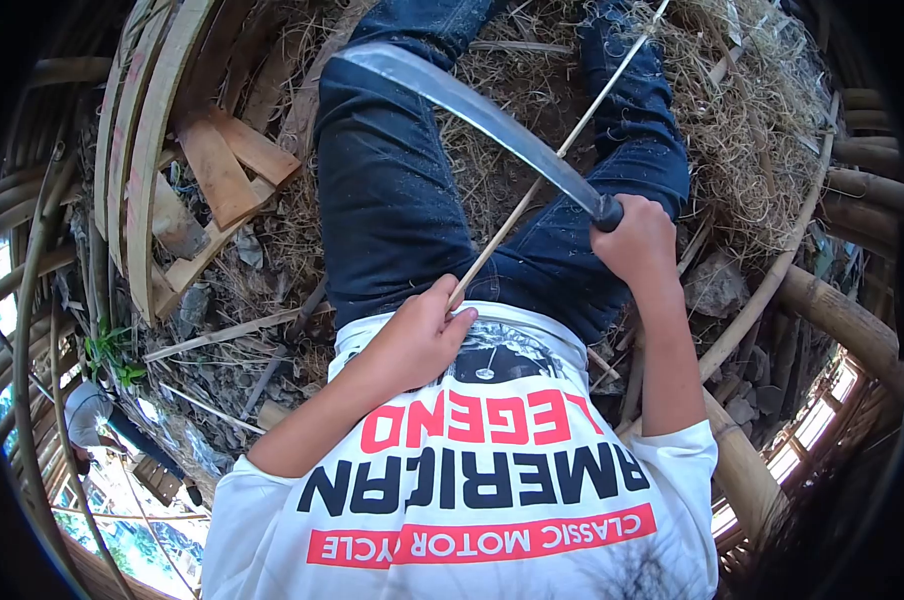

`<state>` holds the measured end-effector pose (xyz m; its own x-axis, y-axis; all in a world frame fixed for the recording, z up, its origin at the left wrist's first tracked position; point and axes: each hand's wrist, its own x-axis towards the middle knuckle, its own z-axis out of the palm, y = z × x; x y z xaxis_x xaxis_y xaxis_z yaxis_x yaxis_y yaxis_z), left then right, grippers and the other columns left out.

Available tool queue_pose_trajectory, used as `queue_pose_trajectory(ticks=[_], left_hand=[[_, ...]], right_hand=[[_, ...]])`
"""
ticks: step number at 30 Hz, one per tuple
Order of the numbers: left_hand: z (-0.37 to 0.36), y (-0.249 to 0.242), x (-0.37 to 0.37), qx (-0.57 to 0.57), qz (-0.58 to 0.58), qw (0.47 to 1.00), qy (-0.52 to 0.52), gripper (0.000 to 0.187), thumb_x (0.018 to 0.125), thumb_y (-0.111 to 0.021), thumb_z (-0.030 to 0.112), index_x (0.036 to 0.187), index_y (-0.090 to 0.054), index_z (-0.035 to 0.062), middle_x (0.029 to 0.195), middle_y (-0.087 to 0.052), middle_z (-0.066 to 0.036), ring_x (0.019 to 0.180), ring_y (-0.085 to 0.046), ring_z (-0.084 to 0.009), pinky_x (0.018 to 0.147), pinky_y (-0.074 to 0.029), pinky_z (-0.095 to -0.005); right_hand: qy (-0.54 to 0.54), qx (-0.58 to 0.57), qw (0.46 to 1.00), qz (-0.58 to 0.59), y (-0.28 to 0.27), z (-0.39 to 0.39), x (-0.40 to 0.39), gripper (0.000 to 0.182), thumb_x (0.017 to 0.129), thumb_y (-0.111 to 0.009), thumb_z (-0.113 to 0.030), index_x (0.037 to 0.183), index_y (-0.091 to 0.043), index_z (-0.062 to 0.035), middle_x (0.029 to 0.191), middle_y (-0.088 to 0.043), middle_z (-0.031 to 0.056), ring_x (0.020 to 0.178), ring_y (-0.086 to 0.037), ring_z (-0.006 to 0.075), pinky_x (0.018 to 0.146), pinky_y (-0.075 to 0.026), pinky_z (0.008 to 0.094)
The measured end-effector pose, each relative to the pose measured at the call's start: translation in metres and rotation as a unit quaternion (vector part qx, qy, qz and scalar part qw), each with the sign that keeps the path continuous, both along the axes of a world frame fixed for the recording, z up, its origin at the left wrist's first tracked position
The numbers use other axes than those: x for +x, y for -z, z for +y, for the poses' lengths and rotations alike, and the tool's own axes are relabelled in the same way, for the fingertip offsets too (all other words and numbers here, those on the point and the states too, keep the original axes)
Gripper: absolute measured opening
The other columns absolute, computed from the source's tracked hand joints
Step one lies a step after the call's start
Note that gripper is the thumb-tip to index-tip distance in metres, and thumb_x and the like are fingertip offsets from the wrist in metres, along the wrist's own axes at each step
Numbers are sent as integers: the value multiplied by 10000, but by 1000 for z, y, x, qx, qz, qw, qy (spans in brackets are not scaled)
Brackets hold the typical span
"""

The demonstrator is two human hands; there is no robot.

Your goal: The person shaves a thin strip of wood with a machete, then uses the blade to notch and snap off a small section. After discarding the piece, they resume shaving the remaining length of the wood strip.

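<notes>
My right hand (640,240) is closed around the dark handle of a machete (492,122). Its long, curved metal blade points up and to the left, over my left knee. My left hand (427,338) grips the near end of a thin bamboo strip (520,208) at my waist. From there the strip slants up and right between my legs, toward the far ground. The blade crosses the strip close to the handle and appears to touch it. My legs in dark jeans (392,190) are spread on either side.
Several long curved planks (157,150) and short wood blocks (222,165) lie at the left. Dry straw-like shavings (742,130) cover the ground at upper right. Thick bamboo poles (837,320) stand at the right edge. Another person (92,415) is partly visible at lower left.
</notes>
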<state>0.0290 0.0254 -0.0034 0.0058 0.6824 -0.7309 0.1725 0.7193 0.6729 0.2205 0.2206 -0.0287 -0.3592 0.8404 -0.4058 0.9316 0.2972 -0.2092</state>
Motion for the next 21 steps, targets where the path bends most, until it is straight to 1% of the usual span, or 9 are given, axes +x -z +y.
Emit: queue_pose_trajectory(ticks=[3, 5, 6, 8, 11, 14, 16, 19, 21], left_hand=[[-1, -1, -1, 2, -8, 1000, 8, 225, 968, -584, 185, 949, -473, -10, 763, -496, -100, 692, -445, -155, 636, -404, -317], [-3, 1, 1, 31, 16, 999, 1, 214, 979, -544, 163, 931, -462, -29, 695, -567, -222, 610, -553, -340, 618, -431, -412], [-4, 2, 2, 30, 16, 999, 1, 214, 979, -544, 163, 931, -462, -29, 695, -567, -222, 610, -553, -340, 618, -431, -412], [-5, 2, 1, 14, 4, 1000, -22, 192, 981, -551, 160, 941, -465, -8, 762, -524, -119, 685, -474, -193, 648, -417, -335], [-12, 4, -2, 35, 0, 999, -16, 177, 985, -539, 146, 937, -465, -7, 748, -528, -128, 675, -491, -214, 641, -416, -339], [-17, -5, -8, 21, 30, 999, 16, 174, 987, -536, 141, 939, -470, -13, 742, -534, -146, 667, -494, -227, 641, -418, -348], [-13, -9, -9, 5, 32, 999, 18, 188, 988, -538, 152, 928, -470, -13, 721, -525, -157, 650, -490, -244, 634, -416, -351], [-9, -6, -7, -7, 57, 998, 39, 205, 996, -528, 176, 931, -478, -11, 709, -525, -137, 644, -481, -224, 632, -416, -354], [-11, -2, -7, 44, 16, 999, -17, 249, 1002, -517, 201, 914, -467, -26, 683, -536, -199, 611, -521, -327, 612, -407, -408]], right_hand=[[-12, 19, 1000, -1, 0, 4, 1, 227, 714, -714, -263, 799, -721, -53, 797, -699, 199, 800, -687, 385, 774, -553, 458], [-20, 23, 1000, 6, 2, 6, 1, 229, 711, -715, -267, 797, -721, -55, 793, -698, 200, 798, -687, 385, 772, -552, 459], [-25, 21, 999, 7, 2, 7, 1, 228, 710, -714, -267, 803, -726, -59, 790, -698, 199, 798, -686, 386, 775, -552, 459], [-29, 17, 999, 10, 5, 9, 0, 228, 710, -713, -268, 808, -730, -63, 788, -698, 198, 798, -686, 387, 778, -553, 459], [-13, 38, 999, -4, 9, 20, 6, 234, 724, -702, -273, 818, -733, -60, 805, -700, 206, 814, -685, 397, 793, -551, 464], [119, 62, 990, -37, 11, 56, 28, 273, 783, -667, -303, 821, -724, -39, 863, -700, 235, 877, -682, 409, 814, -544, 480], [126, 37, 990, -53, 24, 82, 55, 284, 792, -650, -303, 855, -731, -38, 878, -701, 237, 891, -678, 414, 824, -541, 482], [116, 56, 990, -63, 21, 83, 54, 283, 782, -646, -286, 869, -729, -30, 884, -697, 243, 893, -672, 428, 827, -539, 489], [126, 51, 990, -39, 22, 76, 39, 278, 776, -648, -277, 862, -725, -24, 883, -695, 247, 892, -669, 431, 824, -537, 495]])
